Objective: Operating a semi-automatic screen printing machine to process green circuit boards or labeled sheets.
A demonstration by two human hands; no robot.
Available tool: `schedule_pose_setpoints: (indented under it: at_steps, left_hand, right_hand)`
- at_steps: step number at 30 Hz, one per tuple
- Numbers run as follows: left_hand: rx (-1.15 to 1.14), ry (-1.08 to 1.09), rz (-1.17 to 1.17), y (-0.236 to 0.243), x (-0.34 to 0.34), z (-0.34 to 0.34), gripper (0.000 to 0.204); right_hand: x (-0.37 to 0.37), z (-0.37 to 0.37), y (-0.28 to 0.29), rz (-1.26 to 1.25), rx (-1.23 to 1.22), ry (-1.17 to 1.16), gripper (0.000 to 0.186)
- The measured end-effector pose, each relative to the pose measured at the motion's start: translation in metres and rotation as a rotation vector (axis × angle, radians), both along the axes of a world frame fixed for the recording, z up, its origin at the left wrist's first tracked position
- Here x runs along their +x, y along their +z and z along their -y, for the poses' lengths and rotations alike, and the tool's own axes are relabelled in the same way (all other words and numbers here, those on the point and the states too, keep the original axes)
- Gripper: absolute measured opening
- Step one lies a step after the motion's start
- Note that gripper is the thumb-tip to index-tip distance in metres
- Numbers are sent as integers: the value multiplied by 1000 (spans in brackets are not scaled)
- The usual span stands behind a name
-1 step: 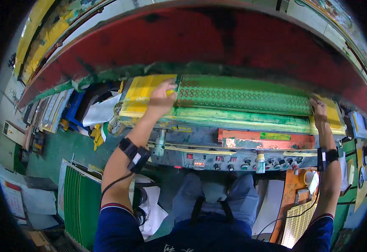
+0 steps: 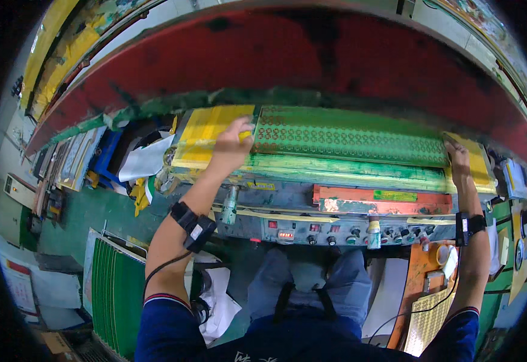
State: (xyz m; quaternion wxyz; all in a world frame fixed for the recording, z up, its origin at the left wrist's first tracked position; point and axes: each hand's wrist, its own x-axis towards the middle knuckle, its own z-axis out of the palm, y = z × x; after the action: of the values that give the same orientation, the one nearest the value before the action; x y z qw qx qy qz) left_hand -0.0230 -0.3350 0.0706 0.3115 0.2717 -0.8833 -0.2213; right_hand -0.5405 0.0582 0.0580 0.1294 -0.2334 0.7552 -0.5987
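Observation:
A green circuit board panel [image 2: 348,137] with rows of small ring patterns lies on the yellow-taped bed of a machine. At its left edge my left hand [image 2: 233,143] is closed, the fingers curled by the corner with a bit of bright yellow showing among them. My right hand [image 2: 458,155] pinches the panel's right edge, fingertips partly hidden. Along the panel's near side runs a pale strip smeared with green [image 2: 348,174]. Above and beyond both hands, a wide red frame [image 2: 263,57] with a green-stained lower edge covers the far part of the bed.
An orange-red metal tray [image 2: 384,202] sits at the machine's front, above a row of knobs and switches [image 2: 336,235]. Green ribbed panels [image 2: 116,289] stand at lower left. On the right is an orange bench [image 2: 417,280] with a tape roll [image 2: 442,253]. Cables run along both arms.
My left hand's fingers have shifted slightly at the panel's corner. The right hand, the panel and the red frame look almost the same.

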Motion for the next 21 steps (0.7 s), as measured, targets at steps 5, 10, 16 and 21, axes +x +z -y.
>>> schedule_pose_setpoints:
  at_steps: [5, 10, 16, 21]
  left_hand:
    - [-82, -35, -150, 11, 16, -17, 40]
    - [-149, -4, -96, -3, 4, -21, 38]
    - [-209, 69, 20, 9, 10, -37, 37]
    - [-255, 29, -37, 2, 2, -32, 36]
  right_hand:
    - [24, 14, 11, -52, -164, 121, 32]
    - [6, 1, 6, -100, 33, 24, 27]
    - [11, 16, 12, -203, 157, -13, 11]
    - [-13, 1, 2, -434, 401, -190, 12]
